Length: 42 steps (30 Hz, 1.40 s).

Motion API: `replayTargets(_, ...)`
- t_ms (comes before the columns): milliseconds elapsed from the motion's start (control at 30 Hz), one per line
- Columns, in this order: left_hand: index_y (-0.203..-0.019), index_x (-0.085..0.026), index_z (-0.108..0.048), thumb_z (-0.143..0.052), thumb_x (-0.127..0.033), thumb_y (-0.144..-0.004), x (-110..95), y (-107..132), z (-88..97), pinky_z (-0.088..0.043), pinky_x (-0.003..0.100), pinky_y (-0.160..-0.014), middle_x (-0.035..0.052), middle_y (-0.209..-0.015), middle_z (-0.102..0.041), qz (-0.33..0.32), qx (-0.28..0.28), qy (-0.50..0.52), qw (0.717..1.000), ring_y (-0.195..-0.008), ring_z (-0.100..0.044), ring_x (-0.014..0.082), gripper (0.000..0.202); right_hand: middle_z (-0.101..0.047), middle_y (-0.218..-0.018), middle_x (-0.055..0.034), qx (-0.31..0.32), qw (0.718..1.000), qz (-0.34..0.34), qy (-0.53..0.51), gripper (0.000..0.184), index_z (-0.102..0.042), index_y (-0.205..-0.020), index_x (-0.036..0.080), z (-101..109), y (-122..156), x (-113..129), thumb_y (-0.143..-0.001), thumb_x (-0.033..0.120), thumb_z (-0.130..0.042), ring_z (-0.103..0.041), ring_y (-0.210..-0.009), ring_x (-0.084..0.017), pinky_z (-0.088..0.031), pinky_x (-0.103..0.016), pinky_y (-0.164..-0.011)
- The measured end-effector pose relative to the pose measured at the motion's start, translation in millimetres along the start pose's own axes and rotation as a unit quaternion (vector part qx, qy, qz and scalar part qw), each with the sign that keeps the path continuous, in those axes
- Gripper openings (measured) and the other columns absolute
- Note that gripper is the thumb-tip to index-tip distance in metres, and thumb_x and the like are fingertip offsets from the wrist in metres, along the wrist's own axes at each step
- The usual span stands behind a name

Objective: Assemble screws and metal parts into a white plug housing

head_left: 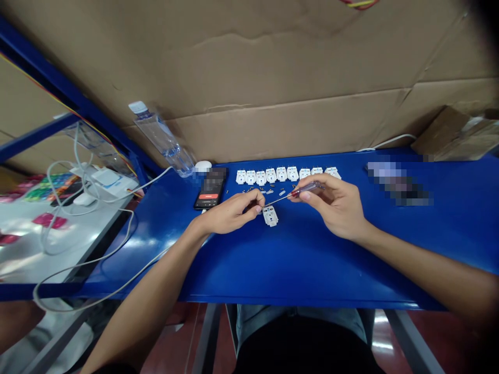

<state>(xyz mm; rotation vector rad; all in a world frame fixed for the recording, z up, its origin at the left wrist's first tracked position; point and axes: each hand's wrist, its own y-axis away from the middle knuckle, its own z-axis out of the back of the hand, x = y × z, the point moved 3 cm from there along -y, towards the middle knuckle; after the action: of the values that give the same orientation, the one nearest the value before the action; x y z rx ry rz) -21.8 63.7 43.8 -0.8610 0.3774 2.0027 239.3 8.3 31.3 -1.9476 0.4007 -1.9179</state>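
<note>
A small white plastic socket part (270, 216) lies on the blue desk (296, 259) at the middle of the frame, just below and between the two hands. The left hand (234, 212) is curled with thumb and fingers pinched together on something tiny beside the part; what it grips is too small to tell. The right hand (335, 202) is closed around a screwdriver (296, 192) with a clear, red-tipped handle, its thin shaft slanting down and left to the left hand's fingertips. Above the hands, a row of about 9 similar white parts (286, 174) runs across the desk, with small dark screws (268, 191) scattered just below it. Left of the row lies a phone (211, 189), screen lit, and a tilted water bottle (163, 139) stands near it. White cables (117, 249) trail off the desk's left edge.
</note>
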Motion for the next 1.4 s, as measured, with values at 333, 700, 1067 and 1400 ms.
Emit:
replayTargets(333, -0.105, -0.023, -0.054, -0.046, -0.031, -0.116, -1, -2, -4.6, -0.046, 0.036, -0.077, 0.0037, -0.096, -0.065, 0.012, -0.017, -0.046, 0.999, -0.082, -0.055, 0.0182, 0.016, -0.085, -0.118, -0.0029, 0.043, 0.999, 0.016, 0.008, 0.015, -0.079, -0.120, 0.029, 1, 4, -1, -0.106, 0.033, -0.081, -0.087, -0.108, -0.023, -0.075, -0.045, -0.105)
replayTargets(700, -0.115, -0.021, -0.065, -0.058, -0.028, -0.108, 0, 1, 5.8, -0.051, 0.035, -0.078, 0.0055, -0.102, -0.073, 0.015, -0.038, -0.035, 0.999, -0.085, -0.064, 0.0189, 0.012, -0.086, -0.122, -0.0035, 0.079, 0.996, 0.044, 0.023, 0.016, -0.075, -0.126, 0.030, 2, 5, 1, -0.110, 0.031, -0.075, -0.086, -0.113, -0.024, -0.074, -0.049, -0.108)
replayTargets(1067, -0.100, -0.021, -0.080, -0.073, -0.032, -0.104, 21, -1, 2.7, -0.045, 0.031, -0.068, 0.0024, -0.084, -0.075, 0.065, -0.010, -0.105, 0.992, -0.069, -0.062, 0.0155, 0.014, -0.085, -0.121, -0.0049, 0.048, 0.997, 0.034, 0.045, 0.013, -0.075, -0.122, 0.029, 6, 2, -2, -0.111, 0.034, -0.074, -0.086, -0.110, -0.024, -0.074, -0.049, -0.107)
replayTargets(1400, -0.106, -0.019, -0.073, -0.064, -0.033, -0.112, -1, 1, 3.3, -0.046, 0.030, -0.073, 0.0029, -0.093, -0.072, 0.050, 0.024, -0.020, 0.998, -0.078, -0.061, 0.0157, 0.018, -0.085, -0.121, -0.0046, 0.038, 0.996, 0.070, 0.034, 0.016, -0.077, -0.126, 0.031, 11, -2, -5, -0.110, 0.030, -0.075, -0.086, -0.111, -0.024, -0.075, -0.046, -0.105)
